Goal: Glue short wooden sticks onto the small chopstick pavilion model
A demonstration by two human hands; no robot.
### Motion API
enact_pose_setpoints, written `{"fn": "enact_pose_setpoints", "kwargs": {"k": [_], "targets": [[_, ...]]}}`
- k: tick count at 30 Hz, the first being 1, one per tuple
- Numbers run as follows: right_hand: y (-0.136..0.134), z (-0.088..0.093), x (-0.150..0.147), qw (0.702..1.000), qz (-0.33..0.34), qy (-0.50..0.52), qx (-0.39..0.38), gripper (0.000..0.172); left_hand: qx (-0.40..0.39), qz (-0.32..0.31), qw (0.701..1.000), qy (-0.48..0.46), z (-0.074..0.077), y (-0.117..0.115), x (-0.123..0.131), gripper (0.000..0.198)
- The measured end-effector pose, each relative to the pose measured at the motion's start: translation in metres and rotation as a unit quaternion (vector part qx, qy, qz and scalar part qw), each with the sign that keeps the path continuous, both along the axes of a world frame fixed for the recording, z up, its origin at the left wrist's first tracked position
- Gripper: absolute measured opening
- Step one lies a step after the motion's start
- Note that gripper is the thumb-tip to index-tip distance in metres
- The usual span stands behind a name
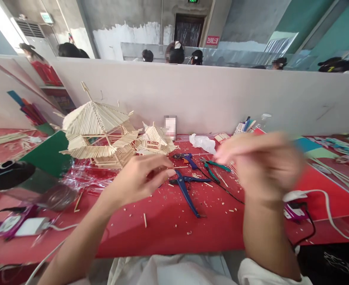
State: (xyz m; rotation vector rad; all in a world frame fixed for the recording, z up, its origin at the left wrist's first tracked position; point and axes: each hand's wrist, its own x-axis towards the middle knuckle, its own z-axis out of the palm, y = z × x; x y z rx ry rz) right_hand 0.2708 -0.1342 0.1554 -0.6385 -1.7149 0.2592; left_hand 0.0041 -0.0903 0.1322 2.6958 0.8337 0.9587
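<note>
My left hand [141,176] hovers above the red table, left of the blue-handled cutter [185,194], its fingers curled with thumb and forefinger tips near each other; whether something thin is between them I cannot make out. My right hand [260,162] is raised at the right, smeared by motion, its fingers pointing left over the green-handled pliers [212,170]. A blue glue gun [187,159] lies between the hands, behind the cutter. Behind my left hand stand a large pavilion model of wooden sticks [97,130] and a smaller one [154,139].
A clear bottle with a black lid [34,186] lies at the left near a purple power strip [10,223]. White cables run along both sides. Stick scraps dot the red table [162,233]. A white partition [198,95] rises behind; people's heads show beyond it.
</note>
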Motion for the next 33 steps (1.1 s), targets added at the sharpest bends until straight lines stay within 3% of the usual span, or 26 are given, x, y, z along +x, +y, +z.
{"fn": "enact_pose_setpoints", "kwargs": {"k": [2, 5, 8, 12, 18, 21, 24, 26, 29, 33], "targets": [[0.015, -0.021, -0.007, 0.993, 0.009, -0.095, -0.067, 0.01, -0.04, 0.045, 0.991, 0.122, -0.022, 0.009, 0.006, 0.025], [0.044, -0.063, -0.02, 0.948, -0.006, -0.26, -0.182, 0.012, -0.086, 0.168, 0.944, 0.271, -0.063, 0.026, 0.013, 0.028], [0.068, -0.105, -0.032, 0.915, -0.026, -0.334, -0.224, 0.012, -0.115, 0.221, 0.924, 0.29, -0.094, 0.039, 0.019, 0.031], [0.078, -0.137, -0.044, 0.909, -0.026, -0.348, -0.228, 0.014, -0.124, 0.241, 0.921, 0.279, -0.114, 0.046, 0.023, 0.029], [0.079, -0.148, -0.048, 0.923, -0.041, -0.288, -0.25, 0.012, -0.132, 0.243, 0.931, 0.238, -0.133, 0.051, 0.017, 0.021], [0.08, -0.152, -0.051, 0.929, -0.025, -0.226, -0.292, 0.003, -0.158, 0.222, 0.947, 0.172, -0.129, 0.05, 0.014, 0.022], [0.078, -0.153, -0.055, 0.93, 0.042, -0.124, -0.343, 0.018, -0.238, 0.169, 0.955, 0.055, -0.123, 0.05, 0.015, 0.018], [0.075, -0.152, -0.056, 0.921, 0.091, -0.053, -0.374, 0.029, -0.323, 0.117, 0.937, -0.061, -0.121, 0.05, 0.017, 0.022], [0.071, -0.148, -0.057, 0.899, 0.136, 0.008, -0.416, 0.037, -0.438, 0.048, 0.871, -0.217, -0.123, 0.05, 0.02, 0.037], [0.065, -0.147, -0.062, 0.88, 0.164, 0.035, -0.444, 0.035, -0.485, 0.047, 0.82, -0.3, -0.125, 0.048, 0.027, 0.044]]}}
